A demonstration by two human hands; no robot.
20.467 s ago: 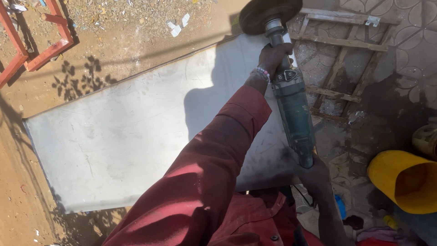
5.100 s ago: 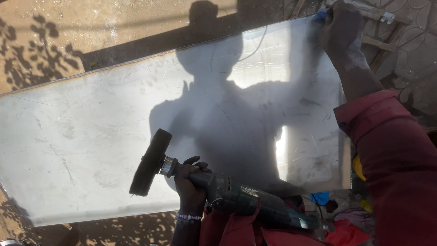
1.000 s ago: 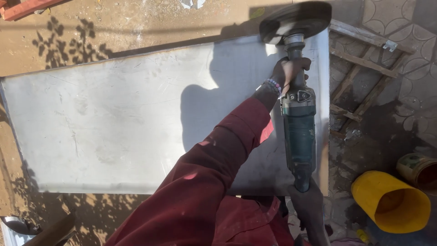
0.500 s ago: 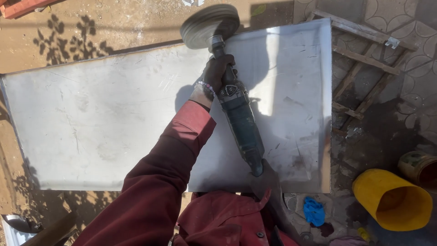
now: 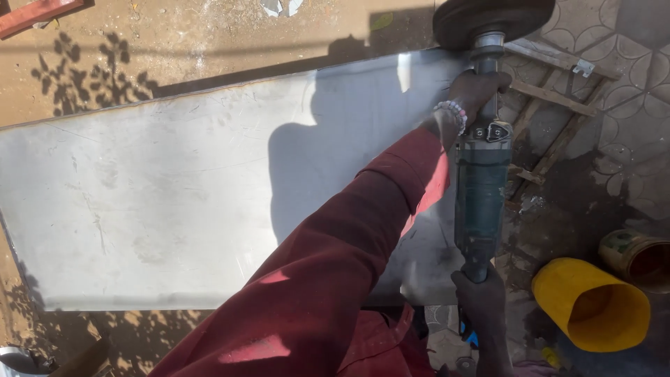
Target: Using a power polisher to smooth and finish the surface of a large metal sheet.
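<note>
A large grey metal sheet (image 5: 174, 195) lies flat on sandy ground. I hold a dark green angle grinder (image 5: 481, 188) over the sheet's right end, its black disc (image 5: 492, 17) at the far right corner. My left hand (image 5: 478, 91), with a bead bracelet and a dark red sleeve, grips the grinder's neck just behind the disc. My right hand (image 5: 480, 304) is closed around the rear handle near the bottom of the view. My shadow falls across the sheet's right half.
A yellow bucket (image 5: 593, 314) lies on its side at lower right, a rusty tin (image 5: 638, 255) just beyond it. Wooden slats (image 5: 558, 98) lie on patterned paving right of the sheet. A red metal frame (image 5: 35, 10) shows at top left.
In the last half second the grinder swung right, from the middle of the sheet's far edge to its far right corner, and now points straight away from me. Both hands kept their grip.
</note>
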